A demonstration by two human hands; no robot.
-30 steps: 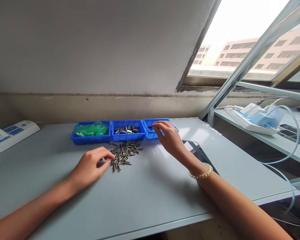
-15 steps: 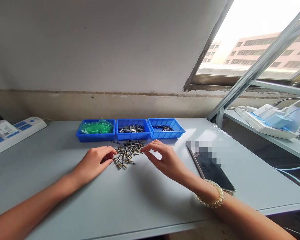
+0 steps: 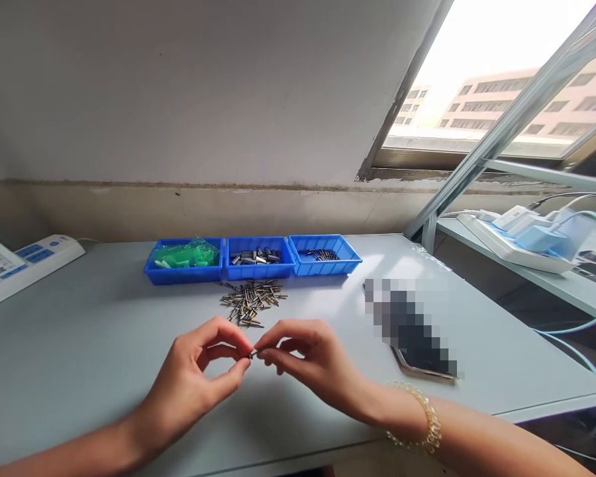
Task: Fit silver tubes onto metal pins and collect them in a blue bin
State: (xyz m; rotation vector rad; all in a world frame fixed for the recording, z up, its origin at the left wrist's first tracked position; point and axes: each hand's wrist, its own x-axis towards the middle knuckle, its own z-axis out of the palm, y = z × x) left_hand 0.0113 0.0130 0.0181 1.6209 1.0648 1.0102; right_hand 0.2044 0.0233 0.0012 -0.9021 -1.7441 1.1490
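Observation:
Between the fingertips of my left hand (image 3: pixel 196 368) and my right hand (image 3: pixel 310 361) is a small metal rivet (image 3: pixel 253 354), pinched from both sides in front of the pile. The loose pile of metal rivets (image 3: pixel 252 299) lies on the grey table (image 3: pixel 104 331). Behind it three blue bins stand in a row: the left bin (image 3: pixel 183 276) holds green plastic in a clear bag (image 3: pixel 189 254), the middle bin (image 3: pixel 261 270) holds grey metal cylinders (image 3: pixel 255 256), and the right bin (image 3: pixel 328 266) holds several thin dark pieces (image 3: pixel 324 255).
A phone (image 3: pixel 422 370), partly pixelated, lies right of my right hand. One power strip (image 3: pixel 54 255) is at the left edge; another (image 3: pixel 516 245) sits on the right shelf with plugs and cables. A metal frame (image 3: pixel 477 152) slants beside the window.
Both hands have moved from the sides of the pile towards me and come together. They now pinch a small rivet between them. The view has shifted slightly.

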